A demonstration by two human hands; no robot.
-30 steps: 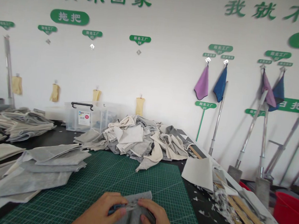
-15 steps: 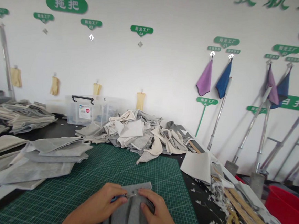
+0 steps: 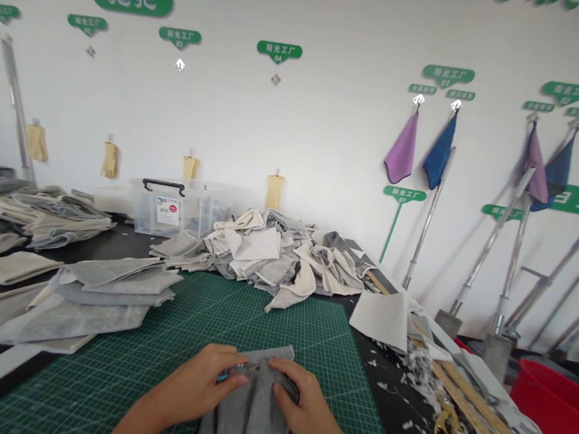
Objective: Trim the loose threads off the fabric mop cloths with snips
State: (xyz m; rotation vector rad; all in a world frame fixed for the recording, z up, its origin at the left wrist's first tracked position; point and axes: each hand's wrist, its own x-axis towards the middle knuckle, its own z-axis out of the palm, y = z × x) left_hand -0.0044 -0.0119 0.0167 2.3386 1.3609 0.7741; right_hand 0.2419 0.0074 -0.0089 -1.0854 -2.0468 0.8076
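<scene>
A grey piece of cloth (image 3: pixel 248 418) lies gathered in front of me, its far edge turned into a flat band. My left hand (image 3: pixel 196 380) is closed on a small blue-handled tool (image 3: pixel 230 373), perhaps thread snips, whose metal tip meets the cloth just below the band. Its exact kind is partly hidden by my fingers. My right hand (image 3: pixel 307 406) pinches the same cloth just right of the tip, thumb and fingers closed. Something dark shows under the right fingers; I cannot make out what. Beneath both hands is a green cutting mat (image 3: pixel 201 317).
Stacked grey cloth pieces (image 3: pixel 102 302) lie on the left, and a loose cloth heap (image 3: pixel 261 248) at the back. Behind stands a clear plastic box (image 3: pixel 170 207). To the right are gold-handled scissors (image 3: pixel 448 427), wooden strips (image 3: pixel 484 419), scraps and a red bucket (image 3: pixel 550 405).
The view has tilted slightly downward. My hands keep their hold; the tool tip sits closer in the cloth, and the cloth below looks more bunched.
</scene>
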